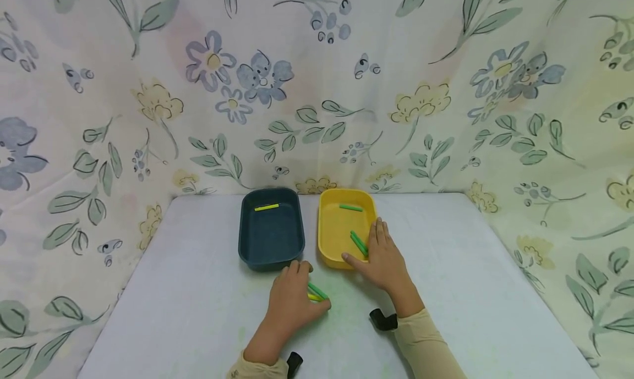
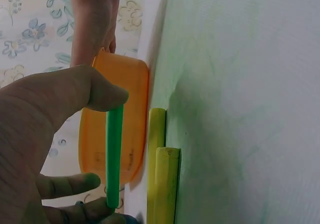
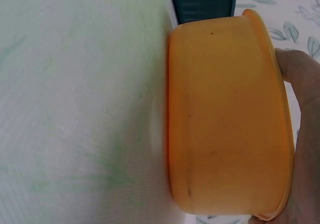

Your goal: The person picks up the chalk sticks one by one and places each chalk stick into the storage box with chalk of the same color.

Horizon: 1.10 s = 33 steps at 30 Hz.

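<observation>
My left hand [image 1: 292,299] pinches a green chalk stick [image 2: 114,156] between thumb and fingertips, just in front of the dark blue tray. Two yellow chalk sticks [image 2: 166,184] lie side by side on the table beneath that hand. My right hand [image 1: 383,261] is over the front right corner of the yellow tray [image 1: 324,241], fingers extended along the right rim and thumb at the front rim. Inside that tray, green chalk sticks [image 1: 359,243] lie beside the right hand, partly hidden by it. Another green chalk stick [image 1: 350,207] lies near the back.
The dark blue tray [image 1: 269,241] stands left of the yellow one, with a yellow chalk stick [image 1: 266,207] at its back. Green smears mark the white tabletop [image 1: 198,302]. A flowered cloth [image 1: 317,93] hangs behind the table and along its sides.
</observation>
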{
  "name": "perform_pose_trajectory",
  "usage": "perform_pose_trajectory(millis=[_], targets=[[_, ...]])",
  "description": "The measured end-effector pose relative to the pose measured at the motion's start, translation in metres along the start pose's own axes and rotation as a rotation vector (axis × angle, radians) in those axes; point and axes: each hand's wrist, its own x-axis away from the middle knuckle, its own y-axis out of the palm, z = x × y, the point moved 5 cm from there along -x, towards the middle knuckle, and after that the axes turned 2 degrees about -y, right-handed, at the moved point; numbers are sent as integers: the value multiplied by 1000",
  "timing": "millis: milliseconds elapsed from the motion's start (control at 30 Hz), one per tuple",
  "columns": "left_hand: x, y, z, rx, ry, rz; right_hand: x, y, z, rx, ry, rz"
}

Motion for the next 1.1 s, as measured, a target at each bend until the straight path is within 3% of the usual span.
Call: perform_pose_trajectory(millis=[500, 1100], targets=[[-8, -7, 6, 38, 92, 58, -2, 0, 0, -9, -4, 5], [-16, -8, 7, 72, 119, 68, -2, 2, 2, 2, 1, 3]])
